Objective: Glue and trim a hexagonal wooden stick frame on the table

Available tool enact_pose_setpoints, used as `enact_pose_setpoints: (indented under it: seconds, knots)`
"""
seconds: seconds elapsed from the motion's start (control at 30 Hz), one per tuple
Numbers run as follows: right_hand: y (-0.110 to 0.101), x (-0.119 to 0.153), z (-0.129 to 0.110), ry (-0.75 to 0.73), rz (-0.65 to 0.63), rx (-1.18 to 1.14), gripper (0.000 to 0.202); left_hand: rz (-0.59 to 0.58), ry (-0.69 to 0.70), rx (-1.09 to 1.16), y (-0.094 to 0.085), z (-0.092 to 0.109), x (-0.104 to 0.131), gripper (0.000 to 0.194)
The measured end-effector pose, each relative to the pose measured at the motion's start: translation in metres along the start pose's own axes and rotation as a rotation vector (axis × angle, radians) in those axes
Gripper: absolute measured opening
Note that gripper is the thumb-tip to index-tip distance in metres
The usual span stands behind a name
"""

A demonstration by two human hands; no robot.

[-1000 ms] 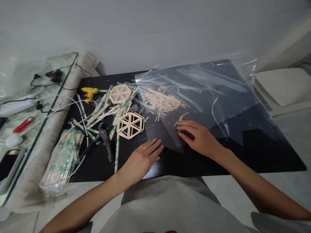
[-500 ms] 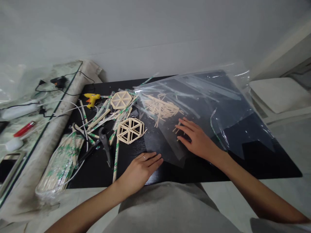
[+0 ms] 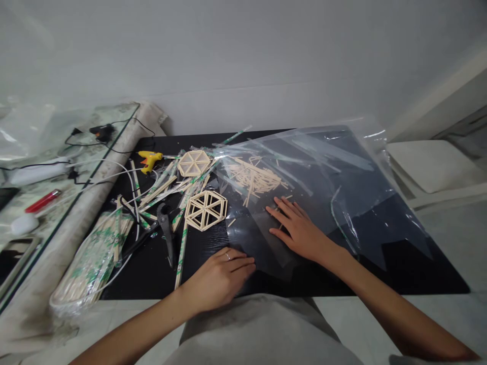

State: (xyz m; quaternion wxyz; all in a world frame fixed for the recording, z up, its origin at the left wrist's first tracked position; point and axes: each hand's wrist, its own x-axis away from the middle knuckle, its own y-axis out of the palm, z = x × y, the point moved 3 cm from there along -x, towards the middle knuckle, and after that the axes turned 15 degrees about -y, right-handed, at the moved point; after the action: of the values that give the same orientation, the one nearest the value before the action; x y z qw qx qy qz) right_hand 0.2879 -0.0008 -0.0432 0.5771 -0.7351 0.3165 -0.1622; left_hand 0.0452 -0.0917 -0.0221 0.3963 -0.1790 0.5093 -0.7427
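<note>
My right hand (image 3: pixel 299 226) is open, palm down, its fingers spread over a few short wooden sticks (image 3: pixel 281 226) on the clear plastic sheet (image 3: pixel 361 218). Beyond its fingertips lies a pile of cut sticks (image 3: pixel 258 176). My left hand (image 3: pixel 224 274) rests near the table's front edge, fingers outstretched and close together, with nothing visible in it. Above it lies a hexagonal stick frame (image 3: pixel 206 209) with spokes, and one loose short stick (image 3: pixel 232 222) sits just to its right. A second hexagonal piece (image 3: pixel 194 163) with a pale backing lies farther back.
A yellow glue gun (image 3: pixel 150 161), black-handled cutters (image 3: pixel 166 228) and stick scraps with green-printed wrappers fill the table's left part. A bag of wrapped chopsticks (image 3: pixel 95 253) lies at the left edge. White cables cross there. A glass-topped surface (image 3: pixel 49 185) stands left, a white chair (image 3: pixel 433 165) right.
My right hand has shifted slightly left, spreading over the sticks. My left hand's fingers have drawn closer together. The short stick at the frame's corner now lies apart from it. The view has tilted slightly.
</note>
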Motion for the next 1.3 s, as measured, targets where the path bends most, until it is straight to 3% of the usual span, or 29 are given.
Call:
enact_pose_setpoints:
  seconds: [0.2,0.47,0.63,0.77,0.93,1.3]
  knots:
    - [0.008,0.003,0.001,0.011,0.032,0.001,0.055,0.086,-0.132,-0.119,-0.002,-0.011,-0.009,0.031]
    - [0.009,0.002,0.001,0.039,-0.028,0.005,0.058,0.157,-0.24,-0.27,-0.014,-0.027,-0.015,0.032]
    - [0.009,0.002,0.001,0.048,-0.044,0.004,0.058,0.174,-0.335,-0.399,-0.009,-0.034,-0.022,0.038]
    - [0.009,0.002,0.001,0.048,-0.056,0.01,0.059,0.119,-0.378,-0.428,-0.005,-0.038,-0.024,0.034]
    - [0.01,0.002,0.002,0.049,-0.04,-0.014,0.059,-0.034,-0.462,-0.405,-0.01,-0.037,-0.024,0.025]
    - [0.013,0.002,0.004,0.043,-0.021,-0.005,0.059,-0.28,-0.606,-0.312,-0.015,-0.032,-0.019,0.026]
